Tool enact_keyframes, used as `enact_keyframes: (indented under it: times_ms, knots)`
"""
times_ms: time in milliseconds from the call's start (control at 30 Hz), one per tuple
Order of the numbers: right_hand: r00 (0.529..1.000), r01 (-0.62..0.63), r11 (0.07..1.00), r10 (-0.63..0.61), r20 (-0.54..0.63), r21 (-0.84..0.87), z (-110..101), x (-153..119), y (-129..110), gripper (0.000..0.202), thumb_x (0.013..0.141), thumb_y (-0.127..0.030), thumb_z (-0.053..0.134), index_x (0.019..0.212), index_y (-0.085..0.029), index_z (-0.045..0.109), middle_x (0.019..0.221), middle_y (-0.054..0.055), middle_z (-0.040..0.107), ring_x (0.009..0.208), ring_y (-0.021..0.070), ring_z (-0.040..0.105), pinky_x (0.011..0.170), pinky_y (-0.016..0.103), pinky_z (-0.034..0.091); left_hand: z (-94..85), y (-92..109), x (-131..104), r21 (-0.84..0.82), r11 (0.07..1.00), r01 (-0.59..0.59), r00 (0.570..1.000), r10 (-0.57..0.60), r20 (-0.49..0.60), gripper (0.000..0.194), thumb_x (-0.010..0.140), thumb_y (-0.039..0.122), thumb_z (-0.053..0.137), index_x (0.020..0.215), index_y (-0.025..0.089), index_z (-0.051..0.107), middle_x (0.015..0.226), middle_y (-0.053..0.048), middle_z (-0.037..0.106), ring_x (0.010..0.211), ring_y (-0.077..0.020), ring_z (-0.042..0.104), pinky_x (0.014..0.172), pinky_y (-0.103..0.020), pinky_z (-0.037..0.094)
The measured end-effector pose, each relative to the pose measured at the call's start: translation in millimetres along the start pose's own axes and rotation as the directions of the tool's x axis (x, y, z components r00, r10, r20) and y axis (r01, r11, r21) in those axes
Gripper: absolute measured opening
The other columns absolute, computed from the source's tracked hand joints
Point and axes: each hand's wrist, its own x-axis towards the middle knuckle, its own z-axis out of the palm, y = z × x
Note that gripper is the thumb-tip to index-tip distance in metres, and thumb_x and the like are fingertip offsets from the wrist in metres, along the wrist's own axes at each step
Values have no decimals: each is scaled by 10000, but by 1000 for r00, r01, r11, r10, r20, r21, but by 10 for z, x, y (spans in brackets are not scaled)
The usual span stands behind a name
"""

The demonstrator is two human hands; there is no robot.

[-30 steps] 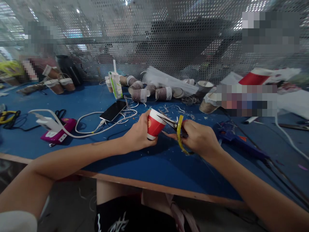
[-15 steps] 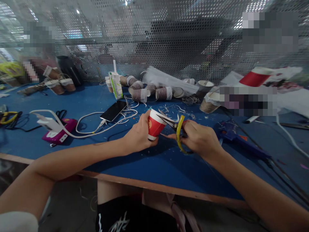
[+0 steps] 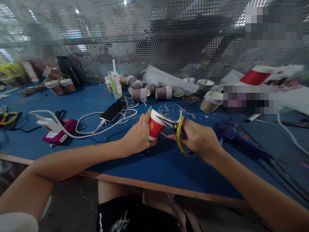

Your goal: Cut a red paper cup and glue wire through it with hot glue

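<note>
Near the middle of the view, my left hand (image 3: 140,133) grips a red and white paper cup (image 3: 156,126), which is tilted. My right hand (image 3: 199,137) holds scissors (image 3: 179,132) with a yellow handle, its fingers wrapped round the loops. The scissor blades point left and lie at the cup's upper right side; whether they touch its wall is hard to tell. The far side of the cup is hidden.
On the blue table (image 3: 154,170) lie a phone (image 3: 113,111) with white cables and a purple power adapter (image 3: 59,132). Behind are a drink carton (image 3: 116,85) and several wrapped cups (image 3: 164,93). A blue glue gun (image 3: 243,141) lies right.
The two hands, the cup and the scissors stay almost in place. The view has shifted very slightly.
</note>
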Motion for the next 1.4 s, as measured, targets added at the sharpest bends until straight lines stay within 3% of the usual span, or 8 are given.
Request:
enact_keyframes:
  times_ms: [233,467,667,867,967,1033,1167,1400]
  knots:
    - [999,-14,1000,13,33,11,-18,18,8,554,922,-588,363,662,-143,568,521,33,505,505,133,504,444,238,289,26,-61,2,74,994,-83,995,86,-48,838,719,221,628,1385,73,141,1205,-221,482,1088,-350,576,844,-466,534]
    - [1000,17,999,-18,-25,-40,-29,36,-17,580,906,-610,384,683,-115,589,551,45,526,525,133,523,450,232,310,75,-116,-10,218,957,-189,977,205,-54,832,744,195,607,1384,43,98,1240,-264,477,1109,-367,567,856,-474,530]
    - [999,8,999,-6,54,-39,-34,22,7,580,903,-626,371,682,-134,587,548,45,531,509,133,509,444,243,291,68,-153,14,244,946,-212,965,243,-100,827,764,253,625,1391,72,118,1273,-250,475,1170,-356,544,888,-452,527]
    - [1000,13,1000,-13,-6,-7,-42,38,71,543,929,-581,356,692,-149,583,551,39,526,524,139,517,465,245,318,3,-166,61,-26,979,-203,967,196,-162,1055,629,515,749,1410,145,146,1352,-222,436,1247,-376,493,1030,-531,432]
    - [1000,11,999,-10,-28,38,-47,47,97,509,940,-543,365,701,-149,581,535,30,506,526,142,516,470,246,318,-19,-189,100,-318,933,-171,984,143,-109,1024,618,455,771,1396,183,162,1354,-195,456,1228,-317,524,1023,-473,451]
    - [1000,-20,999,20,7,48,-52,53,99,512,935,-555,360,696,-158,577,533,31,507,524,145,508,469,251,305,-19,-201,128,-455,888,-69,997,70,-15,932,610,396,776,1345,193,239,1261,-160,547,1093,-274,609,910,-430,520]
    - [999,-38,999,37,35,37,-55,54,82,537,921,-587,360,691,-156,584,537,34,518,517,144,503,464,255,308,6,-187,154,-470,872,141,989,-105,101,687,575,292,754,1145,177,389,928,-52,648,722,-166,632,633,-313,529]
    - [1000,2,1000,-3,-26,-20,-60,59,35,597,899,-648,344,704,-145,600,567,43,553,552,138,536,478,244,336,25,-97,112,-444,887,130,991,-111,69,622,545,258,708,1059,189,364,828,-9,595,631,-120,563,560,-264,468]
